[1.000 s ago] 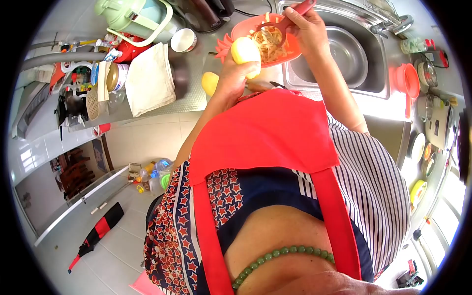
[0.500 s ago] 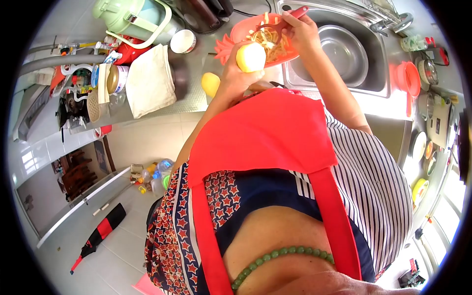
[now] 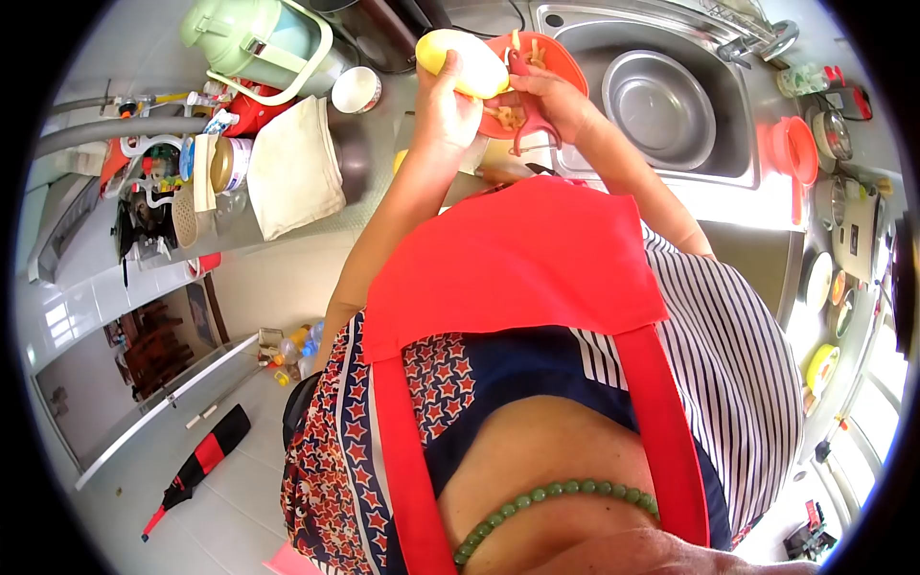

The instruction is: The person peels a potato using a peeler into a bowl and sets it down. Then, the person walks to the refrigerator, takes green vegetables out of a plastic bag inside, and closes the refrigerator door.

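Observation:
My left hand (image 3: 443, 113) is wrapped round a smooth yellow oval that looks like a peeled potato (image 3: 462, 63), held up in front of the red basin's left part. In my right hand (image 3: 561, 101) is a red peeler (image 3: 539, 123), its blade end pointing down toward me. The right fingertips are close to the potato's right end; whether they touch it I cannot tell. Behind both hands lies the red basin (image 3: 567, 63) with pale peelings (image 3: 510, 119) in it. A second yellow piece on the counter is mostly hidden by my left forearm.
Right of the basin is a steel sink (image 3: 743, 144) holding a metal bowl (image 3: 659, 110), with a faucet (image 3: 781, 43) behind. To the left are a white cup (image 3: 356, 90), a beige cloth (image 3: 292, 172) and a green thermos (image 3: 259, 38). A red container (image 3: 793, 149) stands right of the sink.
The potato has moved up and left and now lies sideways. My right hand has come down and left, the peeler swinging from over the peelings to point toward me.

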The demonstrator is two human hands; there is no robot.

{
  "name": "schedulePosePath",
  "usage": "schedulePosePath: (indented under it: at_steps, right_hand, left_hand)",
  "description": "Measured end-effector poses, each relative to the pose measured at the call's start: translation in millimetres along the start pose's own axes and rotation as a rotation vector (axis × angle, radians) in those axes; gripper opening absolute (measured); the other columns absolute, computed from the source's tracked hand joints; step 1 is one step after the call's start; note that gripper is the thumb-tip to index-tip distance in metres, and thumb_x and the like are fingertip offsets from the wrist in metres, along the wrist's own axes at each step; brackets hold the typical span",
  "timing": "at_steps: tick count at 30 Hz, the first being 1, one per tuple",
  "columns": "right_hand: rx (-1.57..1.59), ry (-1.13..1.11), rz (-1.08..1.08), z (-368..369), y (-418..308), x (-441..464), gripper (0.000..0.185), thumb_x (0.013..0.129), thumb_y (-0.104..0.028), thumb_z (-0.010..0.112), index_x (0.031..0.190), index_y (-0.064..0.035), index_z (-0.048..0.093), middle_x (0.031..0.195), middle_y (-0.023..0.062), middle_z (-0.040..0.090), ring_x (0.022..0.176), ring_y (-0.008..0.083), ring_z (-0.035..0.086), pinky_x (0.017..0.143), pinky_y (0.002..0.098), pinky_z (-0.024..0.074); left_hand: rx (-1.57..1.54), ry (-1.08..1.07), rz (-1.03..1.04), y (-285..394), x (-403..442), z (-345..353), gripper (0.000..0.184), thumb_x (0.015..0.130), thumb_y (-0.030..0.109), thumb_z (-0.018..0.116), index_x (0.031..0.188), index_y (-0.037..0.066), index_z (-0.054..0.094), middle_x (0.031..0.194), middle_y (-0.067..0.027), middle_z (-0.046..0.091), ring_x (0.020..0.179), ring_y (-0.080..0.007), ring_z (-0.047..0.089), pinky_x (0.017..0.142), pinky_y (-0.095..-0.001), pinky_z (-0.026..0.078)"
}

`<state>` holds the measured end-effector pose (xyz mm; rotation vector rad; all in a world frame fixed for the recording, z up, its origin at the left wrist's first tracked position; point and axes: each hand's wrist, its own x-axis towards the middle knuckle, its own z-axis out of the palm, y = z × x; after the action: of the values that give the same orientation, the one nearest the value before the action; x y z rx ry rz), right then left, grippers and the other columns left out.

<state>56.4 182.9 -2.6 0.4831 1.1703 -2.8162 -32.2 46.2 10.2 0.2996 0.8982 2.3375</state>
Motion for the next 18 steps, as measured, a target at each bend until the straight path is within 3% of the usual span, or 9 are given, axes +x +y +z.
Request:
schedulePosePath:
  at_steps: [2, 5, 8, 12, 18]
  right_hand:
    - [0.056, 0.041, 0.009, -1, 1, 1, 0.031, 0.090, -0.012, 0.054, 0.117, 0.0020, 0.053, 0.109, 0.0112, 0.060, 0.096, 0.0207, 0.061, 0.084, 0.0315, 0.0509]
    - [0.016, 0.114, -0.083, -9, 2, 4, 0.030, 0.090, -0.011, 0.054, 0.118, 0.0017, 0.053, 0.107, 0.0103, 0.061, 0.094, 0.0192, 0.061, 0.081, 0.0298, 0.0520]
    - [-0.022, 0.131, -0.224, -14, -6, 0, 0.031, 0.090, -0.010, 0.056, 0.119, 0.0014, 0.053, 0.104, 0.0104, 0.061, 0.090, 0.0163, 0.061, 0.078, 0.0272, 0.0530]
    - [-0.321, 0.160, -0.334, -19, -28, -10, 0.035, 0.088, -0.014, 0.061, 0.119, 0.0009, 0.053, 0.101, 0.0095, 0.062, 0.089, 0.0144, 0.061, 0.078, 0.0267, 0.0520]
    - [-0.538, 0.166, -0.424, -15, -36, -11, 0.033, 0.086, -0.016, 0.064, 0.114, 0.0013, 0.056, 0.096, 0.0078, 0.063, 0.085, 0.0120, 0.059, 0.078, 0.0254, 0.0491]
  left_hand:
    - [-0.018, 0.074, 0.019, -4, 6, 3, 0.046, 0.089, 0.033, 0.059, 0.124, 0.012, 0.038, 0.122, -0.0086, 0.049, 0.114, -0.0261, 0.047, 0.098, -0.0455, 0.038]
    - [-0.038, 0.034, -0.037, -8, 4, 0, 0.047, 0.089, 0.034, 0.059, 0.124, 0.011, 0.038, 0.122, -0.0099, 0.048, 0.114, -0.0269, 0.047, 0.098, -0.0459, 0.038]
    - [0.193, 0.018, -0.048, -3, -1, 6, 0.039, 0.088, 0.019, 0.058, 0.122, 0.007, 0.041, 0.119, -0.0105, 0.050, 0.111, -0.0238, 0.050, 0.093, -0.0424, 0.043]
    - [0.562, -0.058, -0.085, 0, -9, 11, 0.035, 0.085, 0.003, 0.054, 0.120, 0.003, 0.047, 0.117, -0.0105, 0.053, 0.106, -0.0217, 0.055, 0.088, -0.0382, 0.049]
    - [0.238, 0.020, -0.170, -11, -15, 12, 0.038, 0.087, 0.003, 0.054, 0.124, 0.000, 0.047, 0.122, -0.0119, 0.052, 0.112, -0.0236, 0.054, 0.094, -0.0386, 0.048]
